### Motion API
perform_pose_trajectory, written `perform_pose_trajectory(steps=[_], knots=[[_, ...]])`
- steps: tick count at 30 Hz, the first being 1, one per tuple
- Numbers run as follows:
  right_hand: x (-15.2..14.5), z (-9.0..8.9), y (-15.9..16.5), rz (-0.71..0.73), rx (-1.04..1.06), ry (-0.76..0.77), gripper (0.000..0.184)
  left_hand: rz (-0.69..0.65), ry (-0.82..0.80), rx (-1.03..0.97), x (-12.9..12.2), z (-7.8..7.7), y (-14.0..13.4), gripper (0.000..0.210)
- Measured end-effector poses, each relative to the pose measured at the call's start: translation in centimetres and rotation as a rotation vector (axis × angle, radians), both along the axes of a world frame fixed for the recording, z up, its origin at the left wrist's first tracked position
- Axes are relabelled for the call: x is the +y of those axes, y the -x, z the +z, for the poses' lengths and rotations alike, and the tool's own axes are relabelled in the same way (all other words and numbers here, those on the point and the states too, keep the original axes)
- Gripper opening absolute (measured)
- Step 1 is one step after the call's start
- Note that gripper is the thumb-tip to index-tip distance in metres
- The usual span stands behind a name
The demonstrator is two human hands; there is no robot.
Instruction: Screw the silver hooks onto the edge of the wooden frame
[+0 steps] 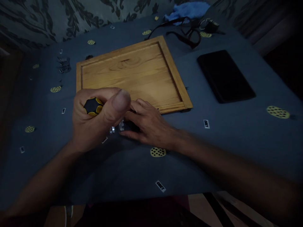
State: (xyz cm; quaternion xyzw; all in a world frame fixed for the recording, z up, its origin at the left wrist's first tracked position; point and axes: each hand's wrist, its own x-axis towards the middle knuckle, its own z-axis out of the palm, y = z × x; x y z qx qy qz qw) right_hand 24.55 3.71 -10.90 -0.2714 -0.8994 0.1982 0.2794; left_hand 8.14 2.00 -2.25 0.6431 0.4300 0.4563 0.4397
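Note:
My left hand (pixel 94 123) is wrapped round a screwdriver (pixel 93 106), of which only the black and yellow handle end shows; its shaft and tip are hidden below the fist. To its right, my right hand (pixel 149 124) bends its fingers about a small shiny metal fitting (pixel 121 125), close to the front edge of a framed wooden panel (pixel 132 72). Another shiny bit of metal (pixel 112 130) shows just under the left fist. Whether the two metal bits are joined I cannot tell. The panel lies flat, its raised frame facing up.
A dark blue patterned cloth (pixel 132 170) covers the table. Several small metal pieces (pixel 63 65) lie at the far left. A black tablet-like slab (pixel 226 75) rests at right; glasses (pixel 189 39), keys (pixel 209 25) and a blue cloth (pixel 189 11) are behind the panel.

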Motion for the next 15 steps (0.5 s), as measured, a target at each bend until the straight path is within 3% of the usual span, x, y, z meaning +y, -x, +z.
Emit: perform_pose_trajectory(steps=[3,8,11,15], knots=[[0.0,0.0,0.0,-0.002,0.024,0.004,0.047,-0.010,0.010,-0.097,0.0,0.6,-0.5,0.054],[0.0,-0.1,0.2,-0.011,0.042,-0.015,0.054,0.174,-0.057,-0.323,0.7,2.7,-0.7,0.071],[0.0,-0.2,0.2,-0.014,0.057,-0.027,0.056,0.259,-0.011,-0.357,0.8,3.4,-0.5,0.078],[0.1,-0.5,0.2,-0.015,0.067,-0.046,0.054,0.217,0.038,-0.229,0.3,3.3,-0.1,0.078]])
